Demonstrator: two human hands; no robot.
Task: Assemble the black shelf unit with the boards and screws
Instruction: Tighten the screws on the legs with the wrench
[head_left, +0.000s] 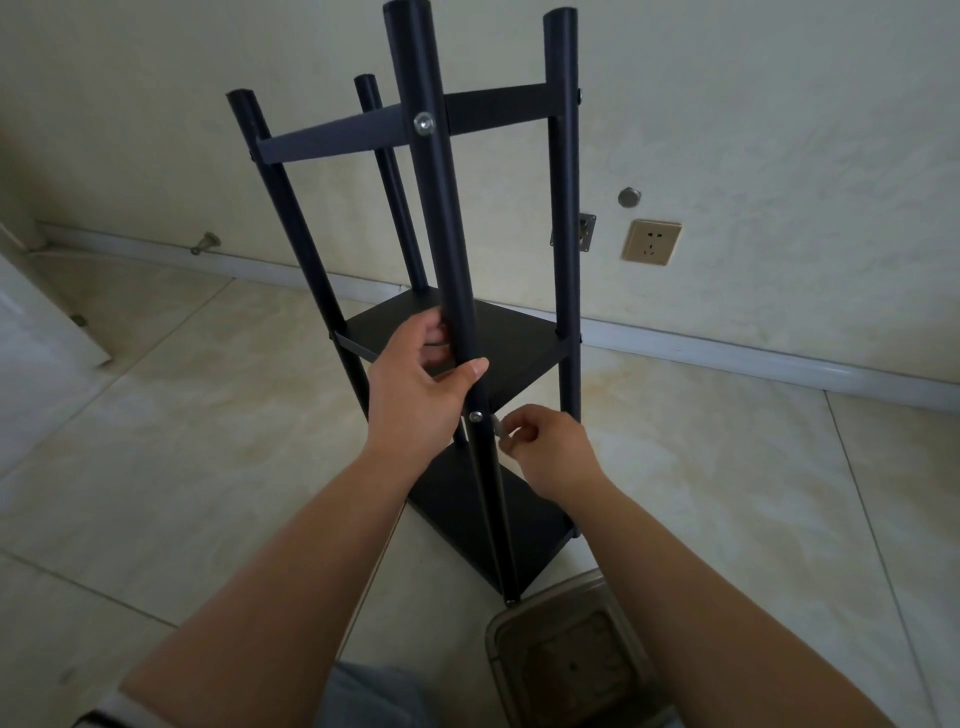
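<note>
Pale glossy floor tiles (182, 457), cream wall (753, 130) beyond the hands, white baseboard (727, 353) along its foot. On the wall up and right of the right hand: a beige socket (651, 242), a small metal bracket (584, 232), a round metal stud (629, 197). Door stopper (205, 243) far left of the left hand, low on the wall. Clear plastic container (566, 654) on the floor below the right hand, near the shelf foot.

Black shelf unit (467, 332) stands upright on the tiles, long axis vertical, post tops pointing up toward the camera. Three boards visible between four round posts; silver screw (424, 123) high on the near post (436, 208), another screw (475, 416) just below the left thumb.

Left hand (415, 384) grips the near post at middle-board height, thumb across the front, fingers wrapped behind. Right hand (545, 447), just right of that post and lower, pinches a small silver fastener (500, 429) against the post side; exact part too small to tell.
</note>
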